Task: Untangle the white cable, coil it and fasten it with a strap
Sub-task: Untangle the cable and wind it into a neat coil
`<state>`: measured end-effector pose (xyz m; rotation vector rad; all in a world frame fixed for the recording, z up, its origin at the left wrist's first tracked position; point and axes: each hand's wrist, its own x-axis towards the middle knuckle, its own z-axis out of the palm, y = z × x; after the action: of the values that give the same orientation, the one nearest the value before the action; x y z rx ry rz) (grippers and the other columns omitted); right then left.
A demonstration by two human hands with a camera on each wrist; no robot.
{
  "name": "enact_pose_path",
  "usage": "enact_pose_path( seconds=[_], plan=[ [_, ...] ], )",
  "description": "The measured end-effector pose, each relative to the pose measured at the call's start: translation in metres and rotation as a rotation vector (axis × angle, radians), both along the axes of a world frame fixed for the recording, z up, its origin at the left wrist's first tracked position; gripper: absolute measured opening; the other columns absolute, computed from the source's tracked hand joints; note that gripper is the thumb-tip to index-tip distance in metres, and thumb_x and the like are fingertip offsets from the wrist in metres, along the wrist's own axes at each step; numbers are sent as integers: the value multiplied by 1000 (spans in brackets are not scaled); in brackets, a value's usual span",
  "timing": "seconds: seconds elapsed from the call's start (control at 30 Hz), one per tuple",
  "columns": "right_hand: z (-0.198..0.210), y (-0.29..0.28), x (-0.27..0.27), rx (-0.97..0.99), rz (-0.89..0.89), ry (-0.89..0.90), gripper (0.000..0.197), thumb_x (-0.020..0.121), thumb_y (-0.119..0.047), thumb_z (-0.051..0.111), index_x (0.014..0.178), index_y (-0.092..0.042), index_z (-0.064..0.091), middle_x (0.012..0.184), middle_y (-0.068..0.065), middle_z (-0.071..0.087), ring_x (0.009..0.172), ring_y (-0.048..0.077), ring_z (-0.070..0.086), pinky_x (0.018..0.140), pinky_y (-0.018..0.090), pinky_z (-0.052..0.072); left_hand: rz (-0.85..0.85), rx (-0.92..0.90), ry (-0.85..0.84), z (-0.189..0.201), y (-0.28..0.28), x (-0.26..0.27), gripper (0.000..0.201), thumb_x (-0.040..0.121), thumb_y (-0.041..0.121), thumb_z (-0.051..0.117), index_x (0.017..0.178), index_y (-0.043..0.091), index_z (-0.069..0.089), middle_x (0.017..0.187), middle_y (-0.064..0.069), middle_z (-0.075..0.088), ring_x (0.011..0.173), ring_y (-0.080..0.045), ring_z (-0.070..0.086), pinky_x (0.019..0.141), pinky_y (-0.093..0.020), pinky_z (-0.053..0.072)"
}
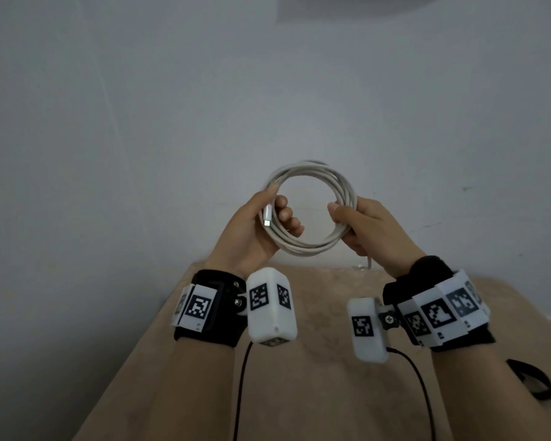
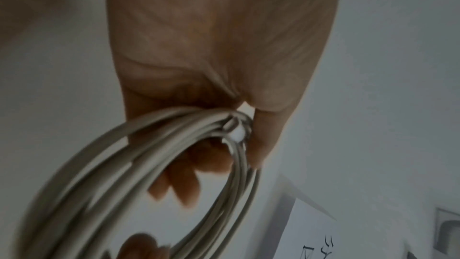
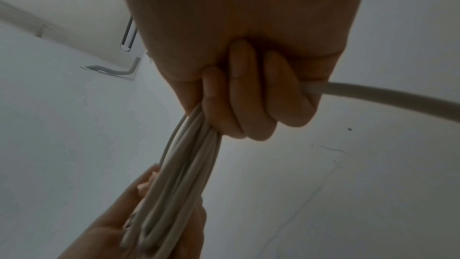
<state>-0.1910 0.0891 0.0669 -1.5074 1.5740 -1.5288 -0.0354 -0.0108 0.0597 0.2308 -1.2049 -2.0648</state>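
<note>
The white cable (image 1: 312,170) is wound into a round coil of several loops and held up in front of the wall. My left hand (image 1: 277,211) grips the coil's left side, its thumb over the strands, and a white connector (image 1: 267,215) lies across its fingers. My right hand (image 1: 341,222) grips the coil's right side. A short loose tail (image 1: 368,261) hangs below that hand. The left wrist view shows the bundled loops (image 2: 159,157) and the connector (image 2: 236,133) in my palm. In the right wrist view my fingers (image 3: 248,101) curl round the bundle (image 3: 189,174). A black strap (image 1: 531,380) lies on the table at right.
A beige table (image 1: 299,383) stands below my wrists, its far edge against a plain pale wall (image 1: 172,122). Thin black leads (image 1: 240,393) run down from the wrist cameras. A sheet of paper (image 2: 311,233) shows in the left wrist view.
</note>
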Motion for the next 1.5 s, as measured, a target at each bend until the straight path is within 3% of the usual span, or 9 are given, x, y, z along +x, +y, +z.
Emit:
enact_pose_path(
  seconds=[0.1, 0.27, 0.63, 0.87, 0.97, 1.07, 1.13, 1.23, 1.5],
  plan=[
    [0, 4, -8, 86, 42, 49, 35, 96, -19, 50, 63, -13, 40, 45, -8, 28, 38, 7, 21, 37, 17, 20, -3, -82, -91, -1, -1, 8, 25, 86, 31, 57, 77, 8, 58, 62, -3, 57, 61, -17, 59, 68, -29, 55],
    [2, 8, -10, 192, 71, 174, 37, 94, -17, 55, 59, -13, 45, 41, -11, 33, 36, 6, 26, 38, 16, 23, 3, -183, -295, -2, 4, 10, 25, 77, 30, 64, 79, 6, 60, 48, 0, 46, 45, -13, 48, 50, -24, 45],
    [-1, 4, -4, 313, 90, 374, 36, 87, -19, 62, 55, -15, 47, 42, -12, 38, 40, 5, 32, 46, 17, 28, -6, -427, -608, -2, 7, 6, 32, 86, 27, 64, 60, 10, 54, 39, 4, 38, 32, -6, 31, 36, -17, 30],
    [0, 7, -7, 177, 29, 392, 30, 86, -37, 63, 65, -16, 64, 48, -9, 38, 47, 10, 33, 55, 26, 28, 10, -384, -485, -1, 7, 5, 39, 76, 39, 63, 53, 17, 41, 38, 8, 25, 30, -4, 19, 33, -15, 17],
    [1, 8, -9, 45, -13, 257, 29, 88, -44, 59, 72, -21, 68, 51, -7, 38, 47, 10, 33, 52, 23, 28, 21, -282, -400, 1, 3, 3, 40, 77, 40, 60, 55, 18, 37, 39, 9, 22, 29, -2, 17, 33, -16, 14],
    [4, 8, -15, -70, -107, 74, 40, 93, -40, 54, 76, -8, 69, 46, -9, 37, 41, 1, 35, 46, 16, 28, 27, -168, -306, 2, -2, 4, 40, 79, 38, 58, 52, 19, 36, 37, 10, 22, 27, -1, 16, 31, -16, 11],
    [4, 8, -19, -114, -137, -3, 37, 92, -38, 57, 74, -9, 71, 46, -7, 33, 43, 8, 27, 43, 17, 24, 45, -119, -242, 2, -4, 5, 40, 80, 38, 58, 51, 20, 37, 37, 10, 23, 27, -1, 16, 31, -16, 11],
    [3, 8, -23, -166, -143, -79, 35, 91, -32, 60, 63, -12, 64, 42, -10, 31, 41, 9, 21, 41, 20, 19, 65, -72, -174, 3, -4, 6, 41, 82, 38, 56, 51, 19, 36, 36, 10, 24, 26, -1, 17, 30, -16, 11],
    [0, 2, -18, -162, -58, -251, 37, 94, -30, 56, 62, -12, 51, 48, -7, 35, 43, 9, 23, 41, 19, 21, 78, 45, -58, 5, -3, 5, 53, 95, 39, 45, 47, 19, 37, 34, 9, 22, 24, -3, 19, 29, -15, 13]
  ],
)
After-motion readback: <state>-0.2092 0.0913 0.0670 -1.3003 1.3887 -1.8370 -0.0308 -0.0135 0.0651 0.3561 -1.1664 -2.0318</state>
